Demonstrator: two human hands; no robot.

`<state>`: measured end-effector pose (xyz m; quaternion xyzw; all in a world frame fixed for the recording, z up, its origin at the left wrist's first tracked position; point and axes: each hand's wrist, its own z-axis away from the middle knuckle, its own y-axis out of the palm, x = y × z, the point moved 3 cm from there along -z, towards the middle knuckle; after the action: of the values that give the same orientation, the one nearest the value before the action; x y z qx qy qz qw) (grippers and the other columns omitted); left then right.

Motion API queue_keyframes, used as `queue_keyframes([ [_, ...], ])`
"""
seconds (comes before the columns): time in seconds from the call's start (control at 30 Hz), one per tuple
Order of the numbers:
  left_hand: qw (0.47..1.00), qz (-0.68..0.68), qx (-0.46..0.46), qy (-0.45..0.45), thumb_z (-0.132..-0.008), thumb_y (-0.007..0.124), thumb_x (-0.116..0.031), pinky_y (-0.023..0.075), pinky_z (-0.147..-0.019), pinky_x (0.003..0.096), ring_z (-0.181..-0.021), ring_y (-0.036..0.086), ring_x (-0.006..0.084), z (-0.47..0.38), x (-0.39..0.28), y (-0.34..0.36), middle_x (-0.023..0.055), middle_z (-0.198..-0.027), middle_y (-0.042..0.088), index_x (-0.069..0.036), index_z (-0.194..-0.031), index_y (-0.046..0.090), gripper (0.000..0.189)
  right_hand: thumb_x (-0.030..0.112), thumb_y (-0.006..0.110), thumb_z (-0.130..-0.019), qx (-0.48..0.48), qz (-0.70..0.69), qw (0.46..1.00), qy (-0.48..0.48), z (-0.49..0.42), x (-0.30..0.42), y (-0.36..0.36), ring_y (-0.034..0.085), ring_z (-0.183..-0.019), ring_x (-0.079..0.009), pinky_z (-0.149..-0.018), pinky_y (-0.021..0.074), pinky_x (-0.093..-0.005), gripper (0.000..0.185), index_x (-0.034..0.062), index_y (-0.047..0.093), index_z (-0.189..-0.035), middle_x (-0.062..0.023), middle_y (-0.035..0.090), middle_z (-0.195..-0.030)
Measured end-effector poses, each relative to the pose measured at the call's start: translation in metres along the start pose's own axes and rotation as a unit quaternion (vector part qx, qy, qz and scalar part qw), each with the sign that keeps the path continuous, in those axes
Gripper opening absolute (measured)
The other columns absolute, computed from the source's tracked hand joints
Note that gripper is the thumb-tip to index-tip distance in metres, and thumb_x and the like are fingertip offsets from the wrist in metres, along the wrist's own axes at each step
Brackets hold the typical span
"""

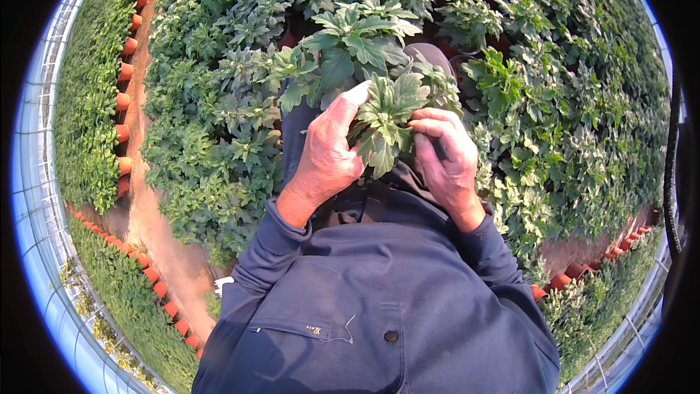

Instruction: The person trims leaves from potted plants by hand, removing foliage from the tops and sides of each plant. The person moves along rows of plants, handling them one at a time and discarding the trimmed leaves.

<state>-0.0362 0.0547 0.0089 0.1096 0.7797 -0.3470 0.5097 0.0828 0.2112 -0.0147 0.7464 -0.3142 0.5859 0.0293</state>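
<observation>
A leafy, chrysanthemum-like shoot [387, 115] with pale green lobed leaves stands between my two hands, close to my lap. My left hand [331, 153] grips it from the left, and a white covering [358, 93] wraps one fingertip. On the right side, my right hand [447, 156] has its thumb and fingers bunched at the edge of a leaf. The leaves hide the shoot's stem and some of my fingertips. Just beyond, a taller leafy shoot [358, 38] rises in front of my knee [429, 57].
Dense potted plants [219, 104] surround me on the left, ahead and right. A bare dirt path [164, 230] runs on the left, bordered by rows of orange pots [124, 101]. More orange pots [574, 270] line the lower right. Greenhouse framing [41, 120] curves along the rim.
</observation>
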Motion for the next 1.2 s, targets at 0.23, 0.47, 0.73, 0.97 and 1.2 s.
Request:
queue_keyframes([
  [0.23,0.975,-0.083,-0.197,-0.064,-0.093,0.063,0.000,0.0527,-0.071,0.0262,-0.075,0.061,0.0089,-0.033,0.063,-0.079,0.0018,-0.088,0.066,-0.004,-0.127,0.063,0.034,0.014,0.056,-0.105,0.100,-0.239,0.912,0.318,0.052,-0.048,0.009,0.061,-0.075,-0.0069,-0.066,0.0506,-0.0222,0.019,-0.0008,0.063,-0.112,-0.0062,0.071,-0.096],
  [0.47,0.897,0.328,0.045,-0.292,-0.099,0.056,-0.010,0.0545,-0.069,0.0256,-0.086,0.068,0.0140,-0.099,0.134,-0.071,0.0056,-0.110,0.071,-0.002,-0.135,0.058,0.037,0.016,0.054,-0.104,0.152,-0.355,0.841,0.378,0.050,-0.055,0.030,0.068,-0.110,-0.0253,-0.082,0.0582,-0.0329,0.038,-0.0024,0.051,-0.137,-0.0200,0.063,-0.129],
  [0.73,0.859,0.274,0.216,-0.374,-0.102,0.059,-0.030,0.0559,-0.085,0.0304,-0.103,0.067,0.0137,-0.118,0.169,-0.042,0.0029,-0.121,0.069,-0.008,-0.132,0.064,0.038,0.025,0.057,-0.103,0.151,-0.366,0.843,0.364,0.048,-0.054,0.033,0.065,-0.117,-0.0289,-0.090,0.0566,-0.0371,0.048,-0.0049,0.048,-0.140,-0.0207,0.062,-0.131],
  [0.97,0.855,0.306,0.149,-0.392,-0.100,0.060,-0.020,0.0521,-0.092,0.0305,-0.108,0.063,0.0131,-0.089,0.130,-0.029,0.0035,-0.126,0.066,-0.006,-0.135,0.059,0.037,0.017,0.057,-0.103,0.107,-0.378,0.838,0.378,0.055,-0.066,0.041,0.062,-0.120,-0.0310,-0.094,0.0554,-0.0391,0.044,-0.0036,0.048,-0.140,-0.0174,0.061,-0.132],
  [1.2,0.857,0.303,0.050,-0.414,-0.099,0.061,-0.009,0.0484,-0.099,0.0306,-0.113,0.059,0.0125,-0.059,0.059,-0.035,0.0041,-0.130,0.063,-0.004,-0.138,0.054,0.040,0.017,0.057,-0.104,-0.072,-0.371,0.865,0.331,0.069,-0.115,0.025,0.062,-0.112,-0.0202,-0.095,0.0523,-0.0348,0.032,0.0055,0.055,-0.133,-0.0093,0.062,-0.121],
])
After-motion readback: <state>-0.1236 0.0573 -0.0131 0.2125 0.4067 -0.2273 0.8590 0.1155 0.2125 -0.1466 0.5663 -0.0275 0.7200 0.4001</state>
